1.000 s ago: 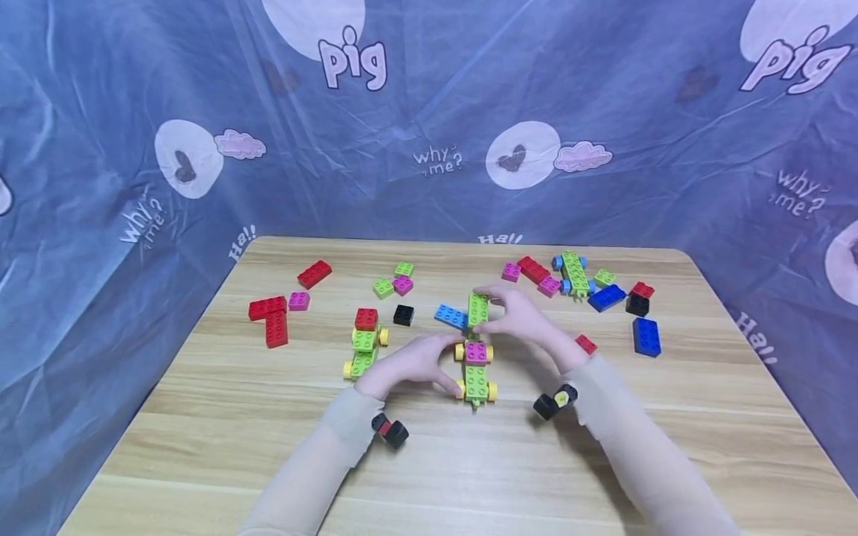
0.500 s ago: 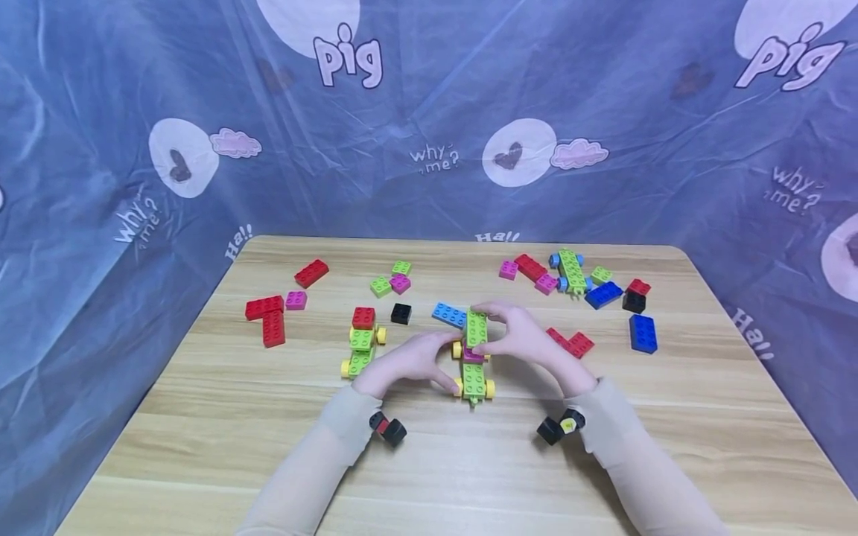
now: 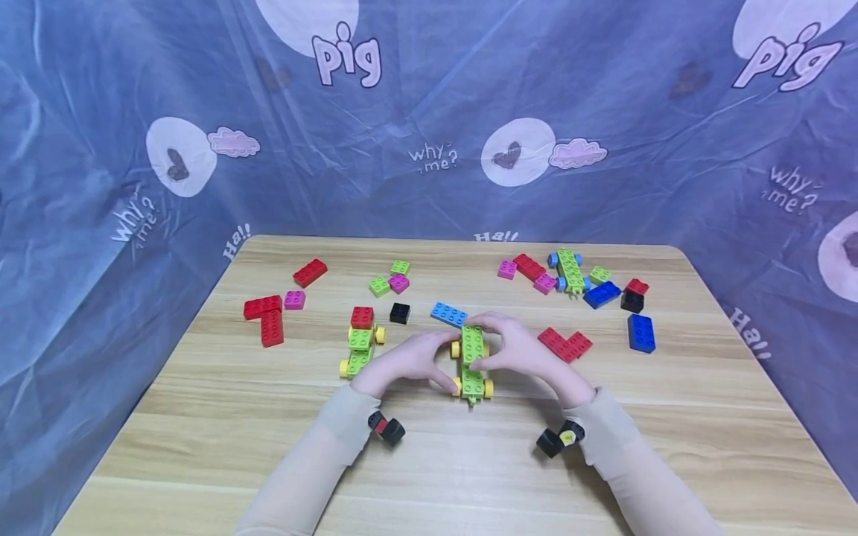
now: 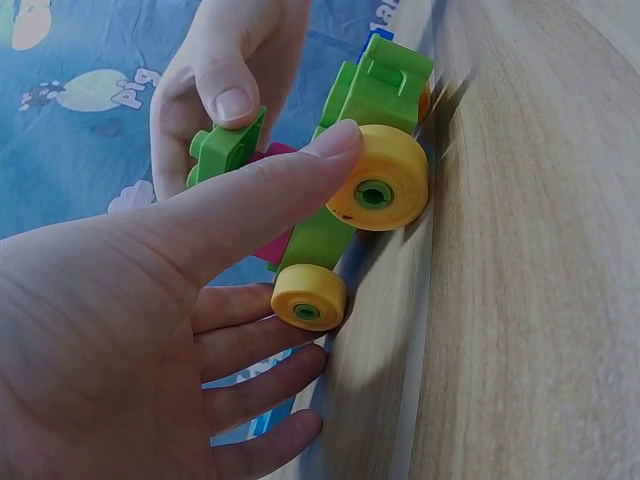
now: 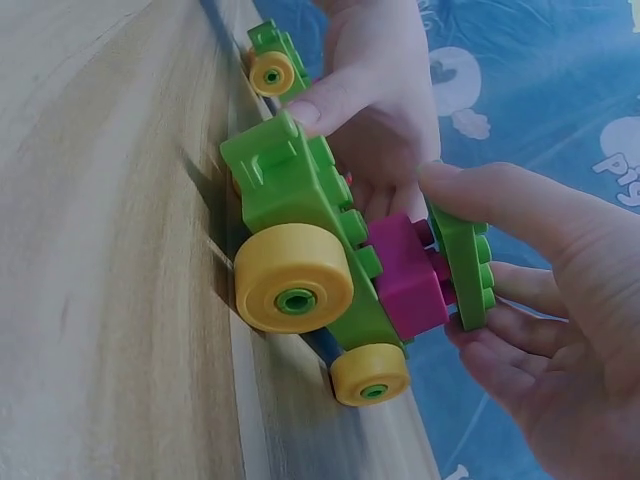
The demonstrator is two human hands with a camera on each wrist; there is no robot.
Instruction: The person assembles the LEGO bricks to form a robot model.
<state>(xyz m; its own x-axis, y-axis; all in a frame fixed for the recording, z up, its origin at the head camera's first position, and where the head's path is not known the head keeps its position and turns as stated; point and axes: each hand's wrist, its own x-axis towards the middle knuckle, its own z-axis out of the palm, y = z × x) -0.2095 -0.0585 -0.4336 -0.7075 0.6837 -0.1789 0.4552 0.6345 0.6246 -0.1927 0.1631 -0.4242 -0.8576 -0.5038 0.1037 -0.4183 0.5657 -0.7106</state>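
My left hand grips a green toy car base with yellow wheels, its thumb against one wheel and fingers by another. On the base sits a magenta brick. My right hand pinches a green brick between thumb and fingers. In the right wrist view that green brick is right at the magenta brick's studs, slightly tilted; whether it is pressed down I cannot tell. From the head view the magenta brick is hidden beneath it.
Left of my left hand stands another green car with a red brick on it. A light blue brick lies just behind my hands, and red bricks lie to the right. A blue-wheeled car base stands at the back right.
My right hand has brought the green brick toward me, from behind the magenta brick to over it. My left hand stays on the car base.
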